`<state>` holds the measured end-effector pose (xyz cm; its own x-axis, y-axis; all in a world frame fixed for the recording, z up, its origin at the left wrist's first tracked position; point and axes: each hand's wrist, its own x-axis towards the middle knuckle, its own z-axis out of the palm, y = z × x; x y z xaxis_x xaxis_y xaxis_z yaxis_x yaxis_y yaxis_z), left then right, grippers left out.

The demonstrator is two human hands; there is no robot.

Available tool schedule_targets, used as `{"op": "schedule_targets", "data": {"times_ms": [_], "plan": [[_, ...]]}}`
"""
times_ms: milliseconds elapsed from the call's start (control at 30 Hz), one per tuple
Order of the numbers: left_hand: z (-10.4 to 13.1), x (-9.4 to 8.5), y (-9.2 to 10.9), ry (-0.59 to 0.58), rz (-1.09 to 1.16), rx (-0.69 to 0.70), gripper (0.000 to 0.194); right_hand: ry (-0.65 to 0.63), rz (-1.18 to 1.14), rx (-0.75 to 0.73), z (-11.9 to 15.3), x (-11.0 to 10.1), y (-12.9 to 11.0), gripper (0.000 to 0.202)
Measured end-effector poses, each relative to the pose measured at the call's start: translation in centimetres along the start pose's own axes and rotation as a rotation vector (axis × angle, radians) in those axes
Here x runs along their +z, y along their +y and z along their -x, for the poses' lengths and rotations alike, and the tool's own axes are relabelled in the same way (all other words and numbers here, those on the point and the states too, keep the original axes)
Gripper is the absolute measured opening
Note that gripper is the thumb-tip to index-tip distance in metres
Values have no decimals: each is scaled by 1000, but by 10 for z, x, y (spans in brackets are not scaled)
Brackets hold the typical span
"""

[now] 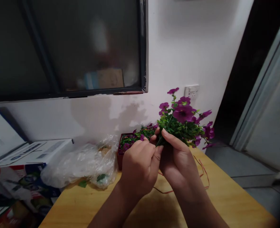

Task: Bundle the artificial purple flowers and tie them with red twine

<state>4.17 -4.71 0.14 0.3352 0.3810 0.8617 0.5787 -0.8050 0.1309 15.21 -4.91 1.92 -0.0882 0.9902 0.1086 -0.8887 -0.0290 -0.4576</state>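
A bunch of artificial purple flowers (184, 114) with green leaves is held up over the wooden table, its blooms leaning to the right. My left hand (140, 164) is closed in a fist around the lower stems. My right hand (178, 158) wraps the bunch from the right, its thumb lying along the stems and leaves. Behind my left hand, a dark red box (119, 161) holds more purple flowers and greenery. A thin reddish cord (205, 174) lies loosely curled on the table beneath and beside my right forearm.
Crumpled clear plastic bags (83, 164) lie at the table's left, with a loose green leaf (82, 183) by them. Printed cartons (47, 152) stand farther left. A white wall with a socket (191, 91) and a dark-framed window (143, 47) rises behind. A doorway opens at right.
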Motion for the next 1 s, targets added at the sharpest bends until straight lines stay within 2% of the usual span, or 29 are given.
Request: {"op": "schedule_targets", "data": {"times_ms": [200, 267, 333, 400, 467, 500, 567, 633, 667, 733, 767, 833, 900, 967, 1000], "plan": [[-1, -3, -4, -32, 26, -38, 28, -94, -4, 30, 0, -2, -2, 22], [0, -3, -4, -31, 40, -52, 28, -142, 36, 10, 0, -3, -3, 29], [1, -4, -5, 15, 82, -92, 30, -212, 111, -63, -2, -7, -5, 36], [1, -10, -6, 126, 177, -206, 32, -298, 195, -170, -6, -11, -9, 32], [0, -21, -8, 281, 362, -394, 36, -433, 297, -231, -8, -15, -14, 28], [-2, -29, -10, 358, 497, -497, 38, -529, 375, -228, -8, -16, -17, 39], [-7, -47, -14, 459, 839, -616, 43, -724, 600, -177, -4, -18, -19, 80], [-12, -66, -21, 453, 1182, -734, 42, -861, 901, -118, 3, -17, -17, 111], [-14, -74, -24, 443, 1285, -763, 42, -941, 1049, -96, 6, -16, -14, 116], [-17, -84, -30, 506, 1359, -768, 42, -1168, 1273, -85, 10, -14, -5, 113], [-17, -86, -32, 535, 1353, -774, 41, -1285, 1330, -100, 10, -12, 1, 109], [-17, -85, -33, 565, 1287, -797, 41, -1398, 1302, -165, 11, -9, 11, 101], [-15, -78, -33, 557, 1164, -789, 42, -1353, 1153, -239, 13, -6, 17, 91], [-12, -69, -32, 538, 1001, -722, 43, -1161, 997, -314, 17, -4, 21, 76], [-10, -65, -31, 519, 923, -678, 44, -1008, 943, -360, 20, -4, 22, 68]]}}
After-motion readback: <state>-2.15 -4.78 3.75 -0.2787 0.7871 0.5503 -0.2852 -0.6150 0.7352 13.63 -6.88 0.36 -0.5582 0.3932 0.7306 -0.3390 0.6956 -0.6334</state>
